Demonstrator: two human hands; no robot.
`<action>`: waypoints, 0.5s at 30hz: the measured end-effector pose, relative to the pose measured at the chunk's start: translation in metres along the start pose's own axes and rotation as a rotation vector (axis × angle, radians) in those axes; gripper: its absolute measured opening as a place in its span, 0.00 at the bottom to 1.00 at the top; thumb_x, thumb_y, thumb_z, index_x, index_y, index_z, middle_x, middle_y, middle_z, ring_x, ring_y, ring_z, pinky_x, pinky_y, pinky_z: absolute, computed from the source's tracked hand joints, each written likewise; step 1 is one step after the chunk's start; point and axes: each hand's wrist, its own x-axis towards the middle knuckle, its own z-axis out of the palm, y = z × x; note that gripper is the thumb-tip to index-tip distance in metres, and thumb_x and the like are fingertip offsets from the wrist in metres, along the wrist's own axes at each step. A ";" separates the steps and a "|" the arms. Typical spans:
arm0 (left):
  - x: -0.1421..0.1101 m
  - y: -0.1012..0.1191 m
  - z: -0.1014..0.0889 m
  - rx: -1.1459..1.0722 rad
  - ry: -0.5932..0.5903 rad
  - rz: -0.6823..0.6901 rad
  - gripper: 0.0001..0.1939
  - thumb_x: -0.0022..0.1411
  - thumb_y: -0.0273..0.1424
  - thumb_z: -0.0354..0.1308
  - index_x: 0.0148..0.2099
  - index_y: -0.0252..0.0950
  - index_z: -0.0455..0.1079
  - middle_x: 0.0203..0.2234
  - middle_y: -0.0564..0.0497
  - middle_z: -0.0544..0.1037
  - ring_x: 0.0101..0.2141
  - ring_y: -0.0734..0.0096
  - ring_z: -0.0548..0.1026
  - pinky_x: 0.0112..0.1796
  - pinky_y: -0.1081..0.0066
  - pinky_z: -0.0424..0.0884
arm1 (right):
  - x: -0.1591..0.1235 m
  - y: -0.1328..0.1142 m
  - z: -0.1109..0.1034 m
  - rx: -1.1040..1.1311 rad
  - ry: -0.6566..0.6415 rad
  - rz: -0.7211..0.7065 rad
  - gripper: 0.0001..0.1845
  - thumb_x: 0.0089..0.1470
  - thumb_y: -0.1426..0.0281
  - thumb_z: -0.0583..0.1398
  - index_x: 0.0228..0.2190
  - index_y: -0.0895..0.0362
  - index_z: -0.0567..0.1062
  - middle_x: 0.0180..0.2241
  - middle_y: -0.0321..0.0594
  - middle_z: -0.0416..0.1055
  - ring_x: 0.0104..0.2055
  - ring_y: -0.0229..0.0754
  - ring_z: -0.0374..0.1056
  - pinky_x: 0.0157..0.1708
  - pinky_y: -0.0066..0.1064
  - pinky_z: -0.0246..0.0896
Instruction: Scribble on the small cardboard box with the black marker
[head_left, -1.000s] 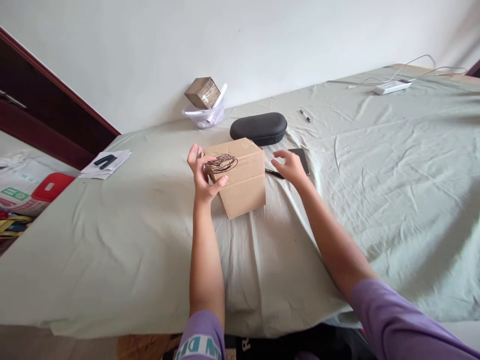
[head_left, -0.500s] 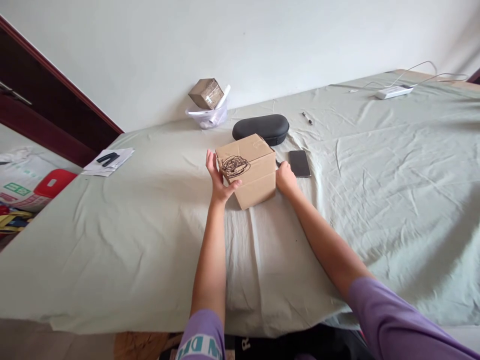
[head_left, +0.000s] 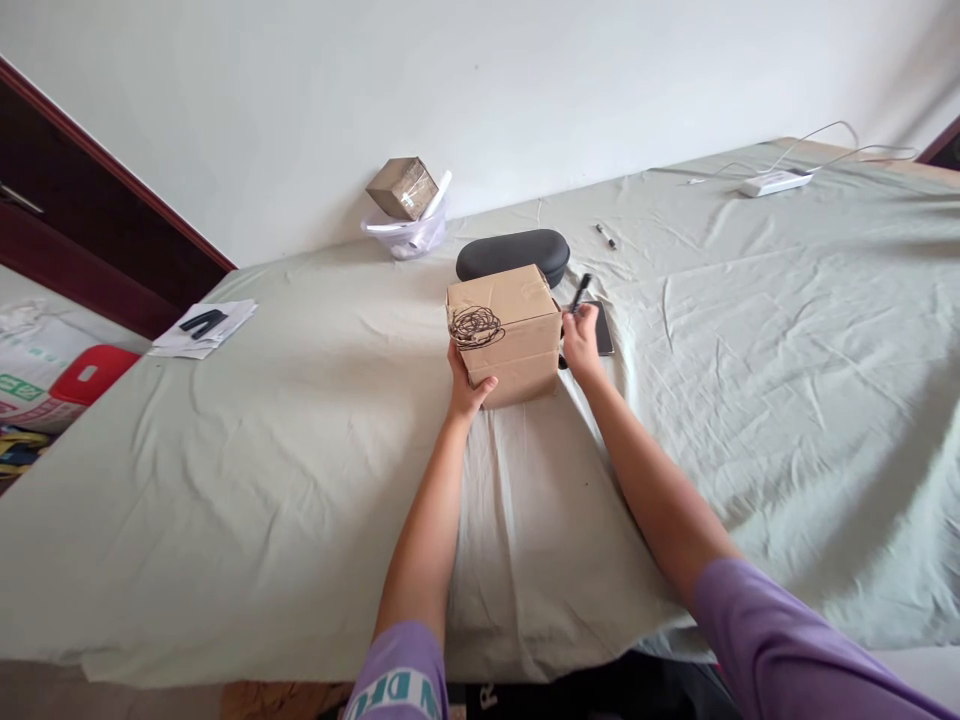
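A brown cardboard box (head_left: 510, 325) with a black scribble on its left top corner stands on the pale green sheet (head_left: 300, 450). My left hand (head_left: 469, 385) grips the box's lower left corner, thumb on the front face. My right hand (head_left: 581, 335) is just right of the box, fingers closed on a black pen (head_left: 579, 293) that points up and away. A dark phone (head_left: 600, 325) lies flat under and behind that hand.
A black oval case (head_left: 514, 255) lies right behind the box. Farther back are a plastic bag with a small box (head_left: 405, 205), a second marker (head_left: 606, 236), and a white power strip (head_left: 772, 183). Papers with a black stapler (head_left: 202, 325) lie far left.
My right hand took the black pen from beside the phone and lifted it. My left hand slid down to the box's lower corner, and the box sits farther away and to the right.
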 end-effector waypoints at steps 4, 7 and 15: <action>-0.001 0.000 0.000 -0.008 -0.008 -0.017 0.74 0.39 0.64 0.77 0.77 0.44 0.44 0.73 0.34 0.61 0.75 0.46 0.60 0.73 0.51 0.58 | 0.018 -0.047 -0.032 0.175 0.342 -0.127 0.18 0.66 0.48 0.49 0.45 0.47 0.58 0.49 0.45 0.70 0.52 0.49 0.72 0.56 0.46 0.69; -0.002 -0.002 0.001 -0.029 -0.043 -0.057 0.72 0.36 0.63 0.78 0.76 0.43 0.51 0.69 0.34 0.67 0.71 0.43 0.66 0.70 0.50 0.62 | 0.013 -0.094 -0.052 0.303 0.364 -0.237 0.16 0.65 0.48 0.53 0.45 0.44 0.60 0.36 0.37 0.64 0.34 0.47 0.68 0.40 0.43 0.71; -0.004 -0.003 0.009 -0.124 -0.162 -0.168 0.67 0.32 0.60 0.80 0.70 0.41 0.62 0.65 0.36 0.73 0.69 0.39 0.69 0.69 0.46 0.64 | -0.049 -0.187 -0.044 0.222 -0.179 -0.277 0.08 0.60 0.62 0.62 0.41 0.49 0.74 0.25 0.33 0.72 0.27 0.42 0.67 0.32 0.39 0.66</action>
